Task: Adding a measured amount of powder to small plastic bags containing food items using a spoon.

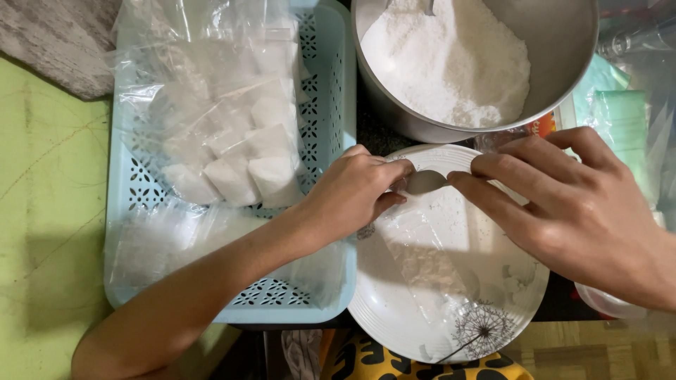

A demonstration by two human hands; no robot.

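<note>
Warm indoor light falls from overhead, fairly bright. Soft shadows lie under the hands on the white plate [394, 317]. The clear bags [204, 91] catch mild glare. Focus is sharp.

Glossy white ceramic plate [394, 317], matt metal bowl [563, 42], perforated blue plastic basket [324, 84].

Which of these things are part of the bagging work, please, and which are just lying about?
In use:
left hand and right hand, both pinching the small clear bag
white plate
metal bowl of white powder
blue basket of filled bags

Lying about:
green packet
patterned cloth
</note>
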